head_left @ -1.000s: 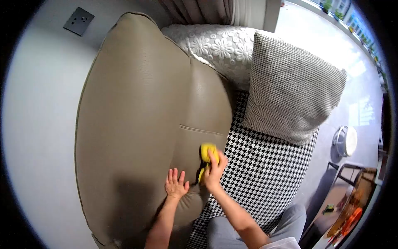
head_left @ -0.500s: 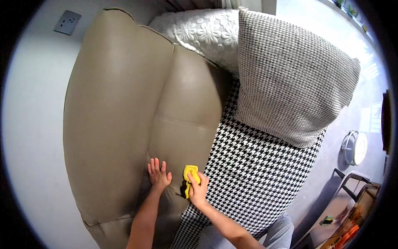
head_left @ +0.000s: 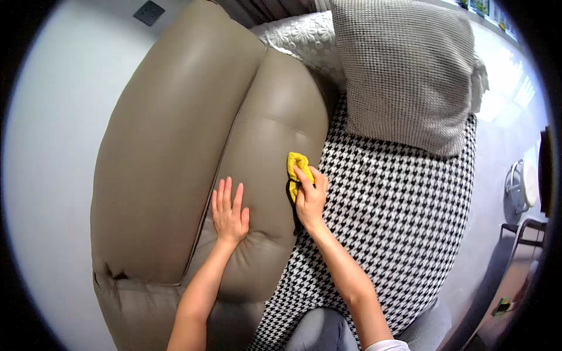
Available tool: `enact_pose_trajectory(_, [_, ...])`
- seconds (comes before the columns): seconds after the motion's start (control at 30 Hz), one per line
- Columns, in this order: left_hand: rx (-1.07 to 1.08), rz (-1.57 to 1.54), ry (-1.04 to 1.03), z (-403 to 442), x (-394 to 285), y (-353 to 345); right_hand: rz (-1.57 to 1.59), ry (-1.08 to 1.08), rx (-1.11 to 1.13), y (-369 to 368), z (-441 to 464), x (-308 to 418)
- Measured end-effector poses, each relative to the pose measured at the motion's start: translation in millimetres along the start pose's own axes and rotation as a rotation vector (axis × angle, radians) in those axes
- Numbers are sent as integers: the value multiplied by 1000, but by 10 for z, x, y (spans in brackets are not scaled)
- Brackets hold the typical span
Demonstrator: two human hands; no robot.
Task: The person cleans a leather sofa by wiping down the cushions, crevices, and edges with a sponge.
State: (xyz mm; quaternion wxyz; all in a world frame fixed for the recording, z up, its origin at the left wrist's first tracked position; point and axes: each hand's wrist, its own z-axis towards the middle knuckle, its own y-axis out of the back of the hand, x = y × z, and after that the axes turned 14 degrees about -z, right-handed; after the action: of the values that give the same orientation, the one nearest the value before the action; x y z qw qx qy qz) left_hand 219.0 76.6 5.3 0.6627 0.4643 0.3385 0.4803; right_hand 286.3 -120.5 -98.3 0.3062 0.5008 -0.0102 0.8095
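My left hand (head_left: 230, 215) lies flat with spread fingers on the lower cushion of the brown leather sofa back (head_left: 263, 134), pressing creases into it. In my right hand (head_left: 311, 198) a yellow cloth (head_left: 298, 164) with a dark edge is gripped, bunched under the fingers. It rests against the right side of the same leather cushion, just beside the black-and-white houndstooth seat cover (head_left: 398, 205). Part of the cloth is hidden under my fingers.
A grey woven cushion (head_left: 410, 76) sits at the far end of the seat, before a white flower-patterned cushion (head_left: 304, 35). A wall socket (head_left: 148, 13) is at upper left. To the right, a round white stool (head_left: 528, 184) and a dark-framed piece of furniture (head_left: 521, 257) stand on the floor.
Both hands have moved farther along the sofa, away from me. The cloth in my right hand has travelled up the cushion's edge. The view has shifted too.
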Motion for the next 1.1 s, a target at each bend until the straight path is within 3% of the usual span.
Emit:
enact_pose_trajectory(0.2, [-95,-256,-39,-73,-142,352,43,251,219,421,-962,731])
enact_pose_trajectory(0.33, [-38,-468,106,-674,-258,760,54,645,388,652,-1782,1322])
enact_pose_trajectory(0.4, [22,-405,145,-1180,-227,1028,5,1065,512,776,-1900,1352])
enact_pose_trajectory(0.47, [65,-290,198,-1720,-167,1259,20,1288,487,729,-1803,1322])
enact_pose_trajectory(0.5, [117,-182,248,-1971,-121,1342,0,1213,398,705,-1660,1325])
enact_pose_trajectory(0.53, [115,-174,254,-2193,-60,1405,26,1044,453,630,-1530,1308])
enact_pose_trajectory(0.6, [285,18,250,-2579,27,1451,-110,674,277,393,-1273,1311])
enact_pose_trajectory(0.67, [274,131,217,-2693,91,1347,-155,371,129,314,-975,1488])
enact_pose_trajectory(0.73, [203,-7,306,-2644,56,1293,-134,341,183,254,-1007,1607])
enact_pose_trajectory(0.8, [150,-41,275,-2710,134,1219,-124,502,232,303,-1266,1771])
enact_pose_trajectory(1.0, [-4,-244,145,-2784,197,1189,-28,1188,546,556,-2097,1996])
enact_pose_trajectory(1.07, [-108,-404,96,-2837,280,1140,-54,1135,440,419,-1936,1882])
enact_pose_trajectory(1.1, [-253,-458,73,-2824,307,1115,-33,992,382,349,-1830,1862])
